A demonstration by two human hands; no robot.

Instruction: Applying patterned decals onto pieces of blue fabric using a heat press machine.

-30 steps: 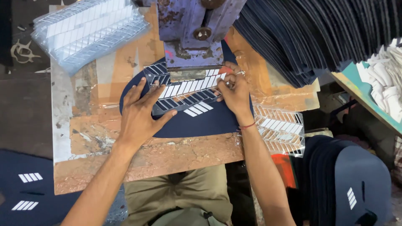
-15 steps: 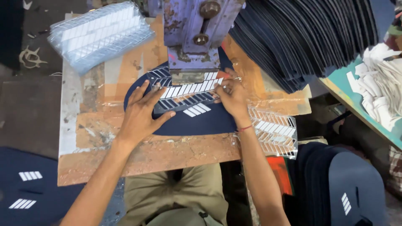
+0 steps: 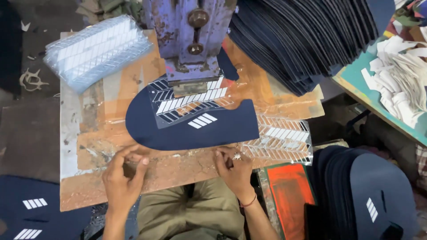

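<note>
Head camera, looking straight down: your two hands have drawn back from the press to the near edge of the worn wooden workbench (image 3: 89, 146). A moment ago both were flat on the work under the press head; now neither touches it. Your left hand (image 3: 123, 173) rests on the bench edge with fingers loosely curled, holding nothing. Your right hand (image 3: 233, 166) sits just beside the near edge of the dark navy rounded fabric piece (image 3: 187, 131), fingers bent inward — whether they pinch a small scrap cannot be told. The navy piece lies alone on the bench, its far end under the purple metal press (image 3: 191, 40), with a clear film sheet of white slanted stripes (image 3: 191, 100) laid across it beneath the press head and a small group of white stripes already showing on the cloth. With hands clear, the piece looks positioned and left to the press. Another striped film sheet (image 3: 280, 140) lies at the right — a stack of them (image 3: 95, 51) far left, navy pieces (image 3: 311, 40) piled far right.
</note>
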